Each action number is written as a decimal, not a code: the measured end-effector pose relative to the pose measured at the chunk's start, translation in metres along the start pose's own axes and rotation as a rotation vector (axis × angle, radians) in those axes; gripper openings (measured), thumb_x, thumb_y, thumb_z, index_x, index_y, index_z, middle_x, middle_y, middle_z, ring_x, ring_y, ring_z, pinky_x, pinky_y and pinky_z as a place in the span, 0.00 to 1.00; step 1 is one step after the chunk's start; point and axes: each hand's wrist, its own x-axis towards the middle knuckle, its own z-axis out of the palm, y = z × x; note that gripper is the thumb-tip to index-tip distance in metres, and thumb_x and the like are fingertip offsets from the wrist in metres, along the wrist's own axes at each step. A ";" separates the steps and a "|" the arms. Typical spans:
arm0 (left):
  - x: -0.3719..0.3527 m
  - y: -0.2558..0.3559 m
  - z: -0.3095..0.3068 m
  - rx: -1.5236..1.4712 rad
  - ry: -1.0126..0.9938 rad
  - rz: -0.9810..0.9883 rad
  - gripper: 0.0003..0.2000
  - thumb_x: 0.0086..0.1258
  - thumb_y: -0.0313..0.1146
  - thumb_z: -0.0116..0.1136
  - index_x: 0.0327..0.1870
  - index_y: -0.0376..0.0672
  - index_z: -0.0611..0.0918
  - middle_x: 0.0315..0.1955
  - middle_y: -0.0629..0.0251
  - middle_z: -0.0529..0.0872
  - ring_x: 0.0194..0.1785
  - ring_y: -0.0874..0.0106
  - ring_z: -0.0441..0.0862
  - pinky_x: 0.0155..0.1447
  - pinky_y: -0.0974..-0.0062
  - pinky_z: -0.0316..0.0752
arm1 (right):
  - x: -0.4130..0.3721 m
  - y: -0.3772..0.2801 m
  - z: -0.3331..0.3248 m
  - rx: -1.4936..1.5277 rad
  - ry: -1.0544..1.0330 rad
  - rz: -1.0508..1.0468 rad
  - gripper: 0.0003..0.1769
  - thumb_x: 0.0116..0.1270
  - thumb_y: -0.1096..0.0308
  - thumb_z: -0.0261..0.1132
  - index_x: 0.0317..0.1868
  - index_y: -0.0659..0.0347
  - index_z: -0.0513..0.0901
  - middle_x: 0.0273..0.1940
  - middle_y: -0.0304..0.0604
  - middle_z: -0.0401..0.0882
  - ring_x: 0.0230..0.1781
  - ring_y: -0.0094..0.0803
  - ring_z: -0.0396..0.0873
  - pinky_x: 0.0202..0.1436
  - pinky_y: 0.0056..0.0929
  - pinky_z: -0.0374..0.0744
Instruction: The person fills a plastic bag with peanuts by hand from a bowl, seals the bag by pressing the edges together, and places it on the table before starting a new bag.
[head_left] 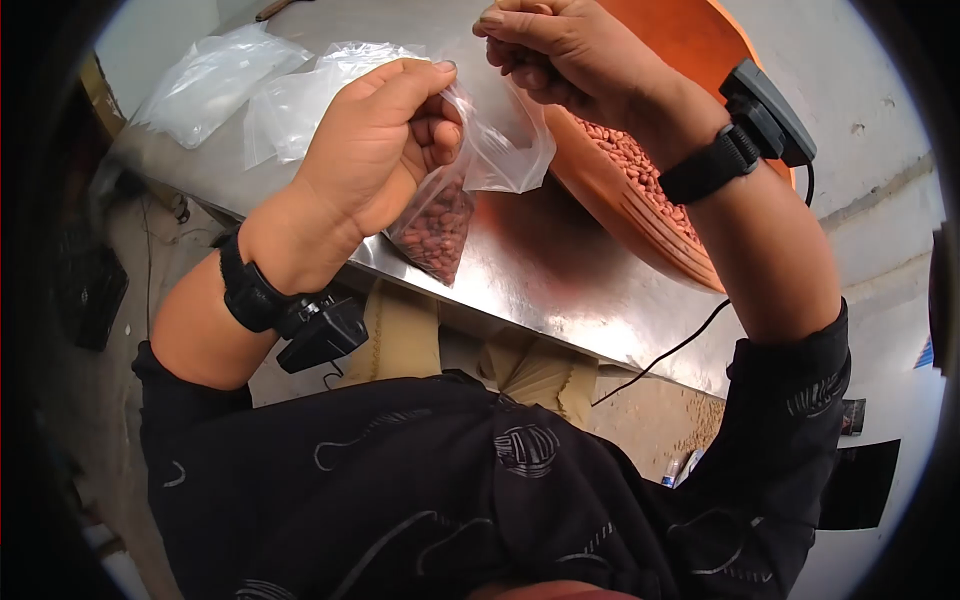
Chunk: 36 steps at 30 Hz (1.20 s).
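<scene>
My left hand (390, 135) is closed, its thumb and fingers pinching the upper part of a clear plastic bag (505, 155). Reddish-brown peanuts (437, 232) fill the bag's lower end, which hangs near the table's front edge. The bag's loose upper part spreads to the right of my left fingers. Above it, my right hand (560, 50) is closed with thumb and fingertips together; what it grips, if anything, I cannot make out. Behind my right wrist is a large orange basin (630, 205) with more loose peanuts (628, 160) in it.
Clear plastic bags (215, 85) lie in a pile at the back left, and more bags (290, 115) sit behind my left hand. The metal table (550, 300) has its front edge close to my body. A black cable (665, 360) runs below my right arm.
</scene>
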 end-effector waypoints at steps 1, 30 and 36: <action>0.000 0.000 0.001 -0.006 0.005 0.000 0.06 0.67 0.32 0.55 0.33 0.41 0.76 0.24 0.68 0.79 0.25 0.81 0.75 0.32 0.82 0.72 | 0.004 0.004 0.008 -0.003 -0.003 -0.008 0.10 0.69 0.63 0.58 0.31 0.59 0.76 0.24 0.34 0.71 0.18 0.17 0.65 0.18 0.15 0.63; -0.010 0.007 -0.016 0.045 -0.029 -0.006 0.06 0.72 0.32 0.48 0.36 0.40 0.75 0.28 0.69 0.77 0.24 0.84 0.69 0.30 0.86 0.66 | -0.090 0.113 -0.129 -1.173 -0.296 -0.279 0.15 0.56 0.69 0.61 0.44 0.63 0.79 0.47 0.48 0.74 0.50 0.46 0.73 0.54 0.37 0.73; -0.007 0.005 -0.015 0.114 0.023 -0.011 0.07 0.73 0.34 0.45 0.36 0.42 0.74 0.26 0.73 0.76 0.23 0.87 0.67 0.30 0.86 0.64 | -0.121 0.114 -0.174 -1.359 -0.283 -0.259 0.13 0.54 0.69 0.62 0.41 0.62 0.80 0.46 0.45 0.74 0.52 0.44 0.69 0.57 0.37 0.69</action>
